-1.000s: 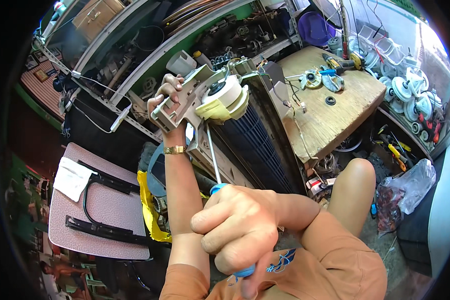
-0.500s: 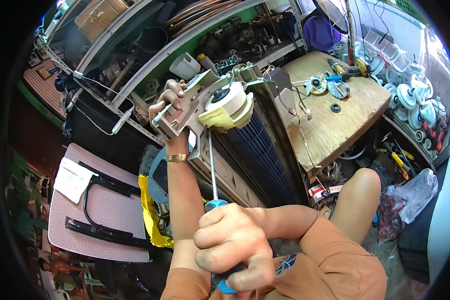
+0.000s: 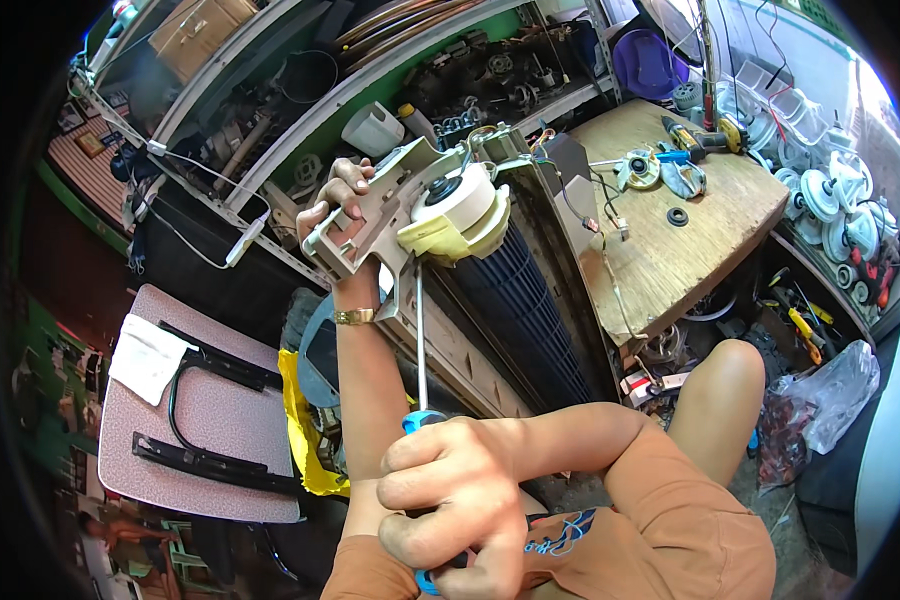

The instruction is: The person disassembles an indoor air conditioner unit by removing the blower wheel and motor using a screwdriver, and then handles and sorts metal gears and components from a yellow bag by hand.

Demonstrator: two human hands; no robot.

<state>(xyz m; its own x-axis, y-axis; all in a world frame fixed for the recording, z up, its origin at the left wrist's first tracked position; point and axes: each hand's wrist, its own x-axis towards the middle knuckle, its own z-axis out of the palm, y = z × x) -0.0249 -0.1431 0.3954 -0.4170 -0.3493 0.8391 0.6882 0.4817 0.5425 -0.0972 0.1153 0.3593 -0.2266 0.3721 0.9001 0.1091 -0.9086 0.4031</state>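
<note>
My right hand (image 3: 455, 490) is wrapped round the blue-and-black handle of a long screwdriver (image 3: 420, 350). The shaft points away from me and its tip reaches the underside of a beige plastic bracket (image 3: 370, 235); the tip itself is hidden. On the far left of that bracket, my left hand (image 3: 342, 190) is curled over its edge, gripping it. The bracket sits at the end of a long air-conditioner unit, beside a round white motor (image 3: 457, 207) in a pale yellow holder. A dark ribbed blower wheel (image 3: 535, 315) runs along the unit toward the right knee.
A wooden table (image 3: 710, 240) at right carries a cordless drill (image 3: 695, 140), a black ring (image 3: 677, 216) and loose wires. Metal shelves (image 3: 370, 80) with parts stand behind. A pinkish chair (image 3: 210, 430) is at left, and a plastic bag (image 3: 840, 400) lies at right. Another person (image 3: 135, 545) shows at lower left.
My right hand and the screwdriver handle have shifted slightly left and toward me, and the shaft stands a little straighter. My left hand has stayed on the bracket.
</note>
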